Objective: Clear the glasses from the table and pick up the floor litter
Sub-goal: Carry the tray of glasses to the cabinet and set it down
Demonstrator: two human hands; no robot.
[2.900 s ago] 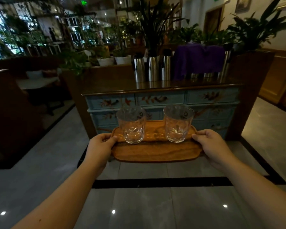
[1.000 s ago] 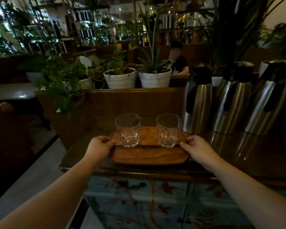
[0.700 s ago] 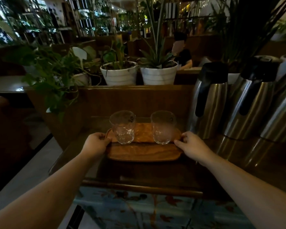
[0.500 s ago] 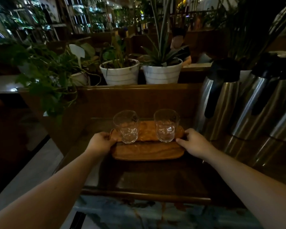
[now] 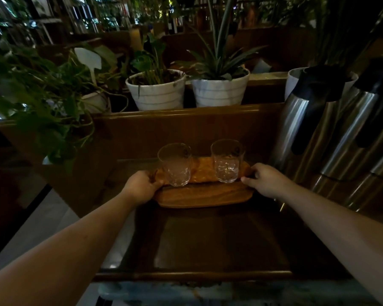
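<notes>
Two clear tumblers stand upright on an oval wooden tray (image 5: 202, 196): the left glass (image 5: 175, 164) and the right glass (image 5: 227, 160). The tray lies on the dark top of a wooden sideboard (image 5: 208, 237), toward its back. My left hand (image 5: 142, 186) grips the tray's left end. My right hand (image 5: 263, 182) holds the tray's right end, fingers curled over the rim. No floor litter is in view.
Steel thermos jugs (image 5: 307, 120) with black handles crowd the sideboard's right side, close to my right hand. A raised wooden ledge behind the tray carries two white plant pots (image 5: 156, 91) (image 5: 219, 90). Leafy vines (image 5: 42, 102) hang at the left. Pale floor (image 5: 42, 228) lies lower left.
I have walked up to the sideboard with the tray. It went from held over the floor to lying far back on the top, both hands still on its ends.
</notes>
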